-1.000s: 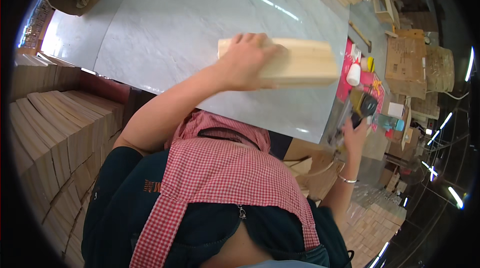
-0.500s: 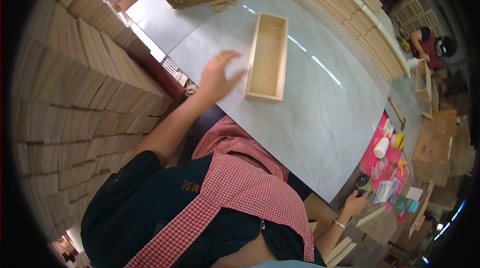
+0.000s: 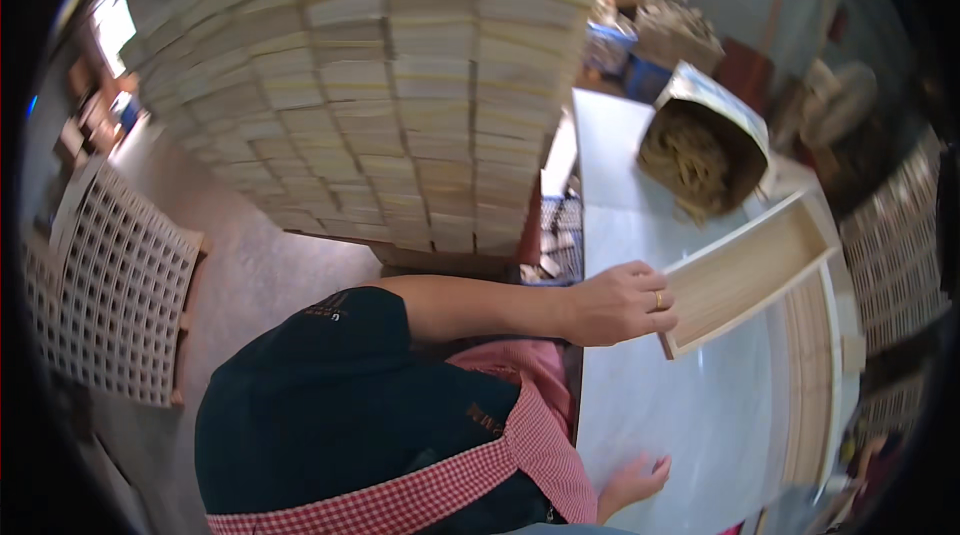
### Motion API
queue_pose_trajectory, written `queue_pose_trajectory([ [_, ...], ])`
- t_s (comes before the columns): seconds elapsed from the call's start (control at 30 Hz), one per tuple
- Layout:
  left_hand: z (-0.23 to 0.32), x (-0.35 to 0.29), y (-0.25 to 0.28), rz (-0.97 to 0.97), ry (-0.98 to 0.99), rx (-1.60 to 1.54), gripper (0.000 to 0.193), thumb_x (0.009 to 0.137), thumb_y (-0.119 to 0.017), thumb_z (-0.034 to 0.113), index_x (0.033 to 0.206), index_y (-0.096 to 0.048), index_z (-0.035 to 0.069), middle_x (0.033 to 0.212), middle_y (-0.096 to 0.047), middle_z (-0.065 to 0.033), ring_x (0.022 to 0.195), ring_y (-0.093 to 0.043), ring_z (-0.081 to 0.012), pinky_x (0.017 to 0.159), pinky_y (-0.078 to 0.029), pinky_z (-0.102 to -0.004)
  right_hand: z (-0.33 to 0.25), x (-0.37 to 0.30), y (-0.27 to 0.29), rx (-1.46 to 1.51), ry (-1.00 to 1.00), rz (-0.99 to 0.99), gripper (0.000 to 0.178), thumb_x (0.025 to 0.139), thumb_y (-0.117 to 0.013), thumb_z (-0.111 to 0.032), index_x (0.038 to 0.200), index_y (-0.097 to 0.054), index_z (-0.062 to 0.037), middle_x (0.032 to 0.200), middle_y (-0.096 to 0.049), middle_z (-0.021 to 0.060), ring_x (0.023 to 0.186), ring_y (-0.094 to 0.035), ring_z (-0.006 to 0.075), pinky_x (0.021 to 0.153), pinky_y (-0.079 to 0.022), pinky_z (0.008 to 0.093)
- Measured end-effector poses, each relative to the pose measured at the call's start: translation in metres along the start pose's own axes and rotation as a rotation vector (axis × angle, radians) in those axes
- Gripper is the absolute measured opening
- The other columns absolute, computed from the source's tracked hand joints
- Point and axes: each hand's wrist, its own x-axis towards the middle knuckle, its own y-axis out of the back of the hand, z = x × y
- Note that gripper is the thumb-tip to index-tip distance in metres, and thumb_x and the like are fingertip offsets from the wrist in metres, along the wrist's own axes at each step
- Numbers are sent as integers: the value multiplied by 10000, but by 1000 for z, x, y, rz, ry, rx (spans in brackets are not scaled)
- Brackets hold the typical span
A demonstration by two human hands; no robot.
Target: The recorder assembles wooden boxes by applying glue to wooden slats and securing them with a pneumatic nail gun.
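Observation:
A long, shallow, open-topped wooden box [image 3: 748, 275] sits slanted above the pale marble-look table [image 3: 640, 395]. My left hand [image 3: 622, 305], with a ring on one finger, is closed on the near left end of the box; the fingertips are partly hidden against its wall. Nothing shows inside the box. Lower down, over the table's near part, my right hand [image 3: 636, 483] is apart from the box. Its fingers are loosely bent with the thumb separate, and no object is visible in it.
A tall stack of wooden pieces [image 3: 400, 105] rises left of the table. A carton [image 3: 755, 135] of tangled tan strips stands at the far end. Beside the stack is a basket [image 3: 562, 240] of scraps. Long boards [image 3: 808, 365] line the right edge; slatted racks [image 3: 125, 285] stand far left.
The view has swung left toward the stack. My left hand, earlier open beside the box, now grips its end, and the box is tilted. My right hand has come over the table.

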Motion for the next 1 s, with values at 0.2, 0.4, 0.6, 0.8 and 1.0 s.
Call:
queue_pose_trajectory([
  [0.2, -45, -22, 218, 706, 67, 624, 216, 749, -691, 74, 956, -636, 107, 971, -602, -66, 967, -517, -265, 927, -410, -463, 63, 21, -89, 284, 328, 621, 311, 790, -661, -216, 1028, -690, -17, 883, -649, 206, 818, -577, 427, 825, -476, 490],
  [0.4, -75, -67, 396, 842, 121, 1386, 252, 681, -644, 33, 926, -631, 94, 936, -623, -67, 882, -513, -273, 791, -411, -403, 18, 7, -16, -256, 466, 356, 269, 806, -633, -216, 983, -686, -21, 843, -640, 205, 798, -564, 427, 798, -472, 484],
  [0.6, -88, -55, 446, 729, 665, 1551, 362, 684, -568, 93, 1041, -625, 64, 998, -601, -147, 917, -526, -360, 851, -409, -439, 34, 17, -36, -242, 430, 361, 254, 807, -630, -211, 965, -684, -19, 834, -636, 204, 801, -566, 425, 797, -471, 490],
  [0.8, -94, 1, 401, 726, 370, 1282, 371, 710, -564, 87, 1074, -631, 56, 1018, -604, -166, 945, -536, -367, 871, -411, -452, 25, 17, -28, -245, 408, 273, 253, 808, -630, -213, 965, -686, -23, 841, -635, 211, 807, -571, 425, 800, -470, 498],
  [1.0, -156, 112, 328, 694, 209, 1201, 289, 713, -619, 76, 1001, -648, 83, 986, -637, -116, 937, -543, -316, 822, -407, -451, 90, 41, -109, 65, 403, 623, 118, 940, -624, -182, 963, -682, -82, 882, -659, 120, 798, -615, 322, 775, -514, 430],
])
